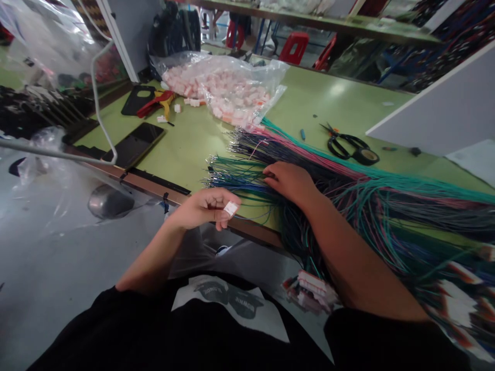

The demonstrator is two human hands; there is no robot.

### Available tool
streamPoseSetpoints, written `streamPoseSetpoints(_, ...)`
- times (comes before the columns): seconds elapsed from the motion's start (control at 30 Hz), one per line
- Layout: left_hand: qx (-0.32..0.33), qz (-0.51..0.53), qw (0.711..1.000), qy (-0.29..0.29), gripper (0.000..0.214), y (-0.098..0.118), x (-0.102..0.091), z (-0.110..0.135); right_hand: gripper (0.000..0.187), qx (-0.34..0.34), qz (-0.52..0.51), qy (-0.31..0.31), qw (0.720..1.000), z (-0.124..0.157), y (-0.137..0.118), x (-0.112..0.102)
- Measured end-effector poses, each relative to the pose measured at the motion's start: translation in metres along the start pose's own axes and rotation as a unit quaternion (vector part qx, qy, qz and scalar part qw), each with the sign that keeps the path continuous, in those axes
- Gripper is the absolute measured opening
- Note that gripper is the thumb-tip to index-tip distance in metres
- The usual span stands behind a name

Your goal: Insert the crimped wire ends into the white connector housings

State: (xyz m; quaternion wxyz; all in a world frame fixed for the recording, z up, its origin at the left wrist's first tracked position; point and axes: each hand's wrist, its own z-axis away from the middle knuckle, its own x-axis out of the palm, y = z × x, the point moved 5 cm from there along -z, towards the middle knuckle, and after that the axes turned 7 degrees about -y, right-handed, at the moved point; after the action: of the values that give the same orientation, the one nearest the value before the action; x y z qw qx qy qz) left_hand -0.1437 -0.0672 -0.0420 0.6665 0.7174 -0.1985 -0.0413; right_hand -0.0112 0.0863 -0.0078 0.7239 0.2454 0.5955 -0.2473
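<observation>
Near the front edge of the bench, my left hand (211, 206) is closed on a small white plastic connector housing (231, 208), pinched between thumb and fingers. My right hand (292, 180) is over the bundles of cut wires, its fingers bent and the visible fingertips slightly apart. Beneath and beside those fingers lie green wires (240, 164) and blue wires (242, 180), with metal terminals at their left ends. Black wires (257, 144) and pink wires (286, 141) run behind the hand, and teal wires (386, 178) stretch off to the right.
A clear bag of pale connector housings (232, 85) lies at the back. Black scissors (342, 144) and a tape roll (365, 156) rest beyond the wires. A phone (139, 144) and red-yellow pliers (158, 103) are at left. Finished-looking connectors (311, 288) hang below the bench edge.
</observation>
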Motion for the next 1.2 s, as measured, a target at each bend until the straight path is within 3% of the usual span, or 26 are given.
streamPoseSetpoints(0.23, 0.006, 0.015, 1.000, 0.013, 0.020, 0.003, 0.002, -0.002, 0.027, 0.011, 0.044, -0.012, 0.999, 0.001, -0.014, -0.001)
streamPoseSetpoints(0.4, -0.004, 0.031, 0.999, 0.020, 0.026, 0.001, 0.003, -0.002, 0.010, 0.044, -0.086, 0.081, 0.992, -0.001, 0.004, -0.007)
streamPoseSetpoints(0.47, -0.001, 0.032, 0.999, 0.024, 0.028, 0.000, 0.002, -0.003, 0.006, 0.073, -0.185, 0.156, 0.967, 0.000, 0.020, -0.011)
streamPoseSetpoints(0.57, 0.015, 0.042, 0.997, 0.056, 0.030, -0.002, -0.001, -0.004, 0.005, 0.086, -0.347, 0.244, 0.901, 0.006, 0.031, -0.014)
streamPoseSetpoints(0.67, 0.027, 0.058, 0.994, 0.094, 0.033, -0.003, -0.004, -0.007, 0.007, -0.028, -0.443, 0.222, 0.868, 0.014, 0.005, -0.019)
streamPoseSetpoints(0.77, 0.029, 0.077, 0.991, 0.110, 0.033, -0.002, -0.004, -0.010, 0.009, -0.196, -0.407, 0.162, 0.877, 0.029, -0.042, -0.029)
streamPoseSetpoints(0.87, 0.025, 0.092, 0.989, 0.111, 0.033, -0.001, -0.004, -0.010, 0.017, -0.289, -0.344, 0.175, 0.876, 0.045, -0.071, -0.037)
streamPoseSetpoints(1.0, 0.027, 0.097, 0.988, 0.114, 0.034, -0.001, -0.005, -0.009, 0.025, -0.266, -0.290, 0.221, 0.893, 0.053, -0.073, -0.039)
streamPoseSetpoints(1.13, 0.038, 0.102, 0.987, 0.118, 0.034, -0.004, -0.008, -0.009, 0.025, -0.195, -0.255, 0.189, 0.928, 0.056, -0.058, -0.037)
streamPoseSetpoints(1.2, 0.041, 0.104, 0.987, 0.117, 0.033, -0.004, -0.008, -0.010, 0.025, -0.186, -0.260, 0.171, 0.932, 0.058, -0.054, -0.038)
